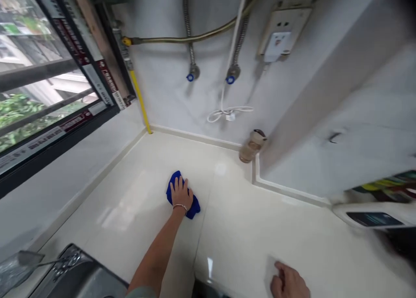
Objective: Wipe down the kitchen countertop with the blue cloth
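Bright daylight enters through the window [48, 68] at upper left, leaving glare on the glossy white countertop [240, 220]. Soft shadows mark the wall [169, 90]; stretched, blurry edges surround the frame, its upper-right corner dark.

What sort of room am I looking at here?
Most likely a kitchen: there's a pale countertop, a metal sink at the lower left, and blue-knobbed water valves on the wall behind.
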`<state>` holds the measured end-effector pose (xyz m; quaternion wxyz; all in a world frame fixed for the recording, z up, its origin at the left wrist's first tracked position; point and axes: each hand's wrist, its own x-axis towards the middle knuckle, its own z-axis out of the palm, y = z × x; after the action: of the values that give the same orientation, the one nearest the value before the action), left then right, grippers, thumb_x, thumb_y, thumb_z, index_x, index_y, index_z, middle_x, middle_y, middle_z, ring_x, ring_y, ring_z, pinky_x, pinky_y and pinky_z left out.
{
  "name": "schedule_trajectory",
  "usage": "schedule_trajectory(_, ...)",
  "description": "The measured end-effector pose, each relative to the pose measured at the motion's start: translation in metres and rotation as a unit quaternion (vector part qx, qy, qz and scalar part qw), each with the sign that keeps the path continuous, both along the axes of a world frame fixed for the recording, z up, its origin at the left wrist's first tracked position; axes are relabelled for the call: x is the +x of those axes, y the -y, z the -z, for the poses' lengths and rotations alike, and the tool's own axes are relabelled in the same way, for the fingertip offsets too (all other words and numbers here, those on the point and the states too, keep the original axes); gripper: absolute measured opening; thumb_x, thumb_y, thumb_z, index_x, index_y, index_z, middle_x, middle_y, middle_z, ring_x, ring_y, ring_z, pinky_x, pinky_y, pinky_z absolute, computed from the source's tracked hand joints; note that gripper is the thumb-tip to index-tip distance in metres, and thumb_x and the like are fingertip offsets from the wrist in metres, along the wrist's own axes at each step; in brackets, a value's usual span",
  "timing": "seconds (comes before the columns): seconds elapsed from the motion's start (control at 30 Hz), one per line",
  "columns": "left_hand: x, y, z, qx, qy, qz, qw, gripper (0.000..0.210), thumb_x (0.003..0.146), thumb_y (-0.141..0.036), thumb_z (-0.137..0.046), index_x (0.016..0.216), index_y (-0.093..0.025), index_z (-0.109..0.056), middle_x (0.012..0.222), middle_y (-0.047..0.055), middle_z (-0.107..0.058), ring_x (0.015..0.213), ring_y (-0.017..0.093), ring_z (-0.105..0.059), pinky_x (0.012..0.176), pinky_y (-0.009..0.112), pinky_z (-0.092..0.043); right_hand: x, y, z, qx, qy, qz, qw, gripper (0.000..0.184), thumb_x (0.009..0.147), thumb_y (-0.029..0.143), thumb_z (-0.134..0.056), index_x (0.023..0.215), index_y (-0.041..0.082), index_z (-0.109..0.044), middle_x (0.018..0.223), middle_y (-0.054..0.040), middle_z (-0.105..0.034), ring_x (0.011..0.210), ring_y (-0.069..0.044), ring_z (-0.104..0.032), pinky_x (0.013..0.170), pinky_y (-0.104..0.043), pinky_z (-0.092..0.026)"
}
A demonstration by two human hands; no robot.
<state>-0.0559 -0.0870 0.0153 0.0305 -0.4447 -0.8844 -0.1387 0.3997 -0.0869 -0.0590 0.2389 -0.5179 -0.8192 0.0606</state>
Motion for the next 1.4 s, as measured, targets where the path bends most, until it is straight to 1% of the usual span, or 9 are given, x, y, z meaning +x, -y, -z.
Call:
schedule_trajectory(0.17, 0.095, -0.025, 0.002, 0.004, 0.022, 0.118, 0.993, 0.055, 0.091, -0.035, -0.04, 0.144, -0.019, -0.043, 0.159, 0.01, -0.029, 0.149, 0.03, -0.015, 0.122, 0.058, -0.01, -0.015, 0.005, -0.018, 0.023, -0.009, 0.004, 1.0, 0.025, 0.081, 0.02, -0.044, 0.103, 0.019, -0.055, 0.09, -0.0062, -0.062, 0.08, -0.023, -0.056, 0.073, -0.038, -0.042)
schedule_trajectory(0.33, 0.197, -0.023, 0.004, 0.003, 0.037, 0.23, 0.972, 0.057, 0.09, -0.042, -0.044, 0.143, -0.02, -0.044, 0.159, 0.01, -0.029, 0.148, 0.031, -0.017, 0.121, 0.059, -0.016, -0.023, 0.006, -0.028, 0.008, -0.047, 0.016, 0.999, 0.027, 0.079, 0.013, -0.044, 0.102, 0.021, -0.054, 0.093, -0.0053, -0.06, 0.085, -0.023, -0.053, 0.076, -0.038, -0.04)
schedule_trajectory(0.47, 0.262, -0.014, 0.008, 0.014, 0.085, 0.366, 0.927, 0.059, 0.093, -0.044, -0.04, 0.147, -0.021, -0.037, 0.161, 0.009, -0.023, 0.15, 0.029, -0.011, 0.122, 0.059, -0.014, -0.024, 0.006, -0.032, -0.007, -0.087, 0.011, 0.996, 0.027, 0.079, 0.01, -0.042, 0.1, 0.022, -0.053, 0.094, -0.0047, -0.059, 0.088, -0.023, -0.052, 0.079, -0.038, -0.04)
schedule_trajectory(0.57, 0.283, -0.012, 0.007, 0.017, 0.109, 0.445, 0.889, 0.056, 0.095, -0.042, -0.038, 0.147, -0.023, -0.036, 0.161, 0.007, -0.023, 0.15, 0.027, -0.009, 0.123, 0.058, -0.012, -0.022, 0.005, -0.031, -0.01, -0.095, 0.005, 0.995, 0.029, 0.078, 0.009, -0.041, 0.1, 0.023, -0.053, 0.094, -0.0037, -0.058, 0.089, -0.021, -0.052, 0.08, -0.037, -0.041)
schedule_trajectory(0.8, 0.254, 0.0, 0.001, 0.007, 0.083, 0.486, 0.87, 0.067, 0.088, -0.033, -0.049, 0.151, -0.028, -0.026, 0.161, 0.001, -0.024, 0.15, 0.023, -0.014, 0.123, 0.052, -0.018, -0.015, 0.004, -0.029, -0.015, -0.127, -0.005, 0.992, 0.028, 0.077, 0.009, -0.042, 0.098, 0.023, -0.053, 0.093, -0.0032, -0.057, 0.089, -0.021, -0.051, 0.08, -0.038, -0.043)
schedule_trajectory(1.0, 0.17, 0.028, 0.004, 0.023, 0.017, 0.306, 0.951, 0.067, 0.089, -0.032, -0.046, 0.15, -0.013, -0.027, 0.16, 0.012, -0.023, 0.15, 0.027, -0.011, 0.12, 0.051, -0.025, -0.012, 0.003, -0.026, -0.014, -0.149, -0.025, 0.988, 0.028, 0.079, 0.009, -0.041, 0.101, 0.022, -0.053, 0.095, -0.0056, -0.058, 0.092, -0.022, -0.051, 0.082, -0.041, -0.045)
schedule_trajectory(1.2, 0.072, 0.065, -0.005, -0.002, -0.005, 0.18, 0.984, 0.062, 0.093, -0.045, -0.04, 0.146, -0.014, -0.038, 0.155, 0.016, -0.034, 0.146, 0.033, -0.023, 0.118, 0.063, -0.018, 0.019, 0.002, -0.019, -0.027, -0.149, -0.106, 0.983, 0.033, 0.083, 0.015, -0.043, 0.113, 0.024, -0.055, 0.11, -0.0075, -0.06, 0.101, -0.022, -0.054, 0.087, -0.042, -0.049)
schedule_trajectory(1.3, 0.055, 0.094, -0.008, -0.018, -0.009, 0.157, 0.987, 0.061, 0.094, -0.047, -0.036, 0.148, -0.017, -0.035, 0.156, 0.012, -0.034, 0.147, 0.029, -0.023, 0.119, 0.057, -0.02, 0.052, 0.008, -0.015, -0.03, -0.145, -0.098, 0.984, 0.035, 0.086, 0.018, -0.043, 0.119, 0.023, -0.053, 0.116, -0.0097, -0.058, 0.107, -0.024, -0.054, 0.091, -0.045, -0.048)
schedule_trajectory(1.4, 0.064, 0.117, -0.005, -0.026, -0.016, 0.133, 0.991, 0.062, 0.096, -0.045, -0.032, 0.15, -0.015, -0.029, 0.159, 0.012, -0.028, 0.149, 0.027, -0.016, 0.121, 0.055, -0.016, 0.08, 0.014, -0.011, -0.032, -0.131, -0.063, 0.989, 0.036, 0.087, 0.02, -0.042, 0.122, 0.022, -0.052, 0.114, -0.0094, -0.059, 0.106, -0.024, -0.055, 0.093, -0.046, -0.048)
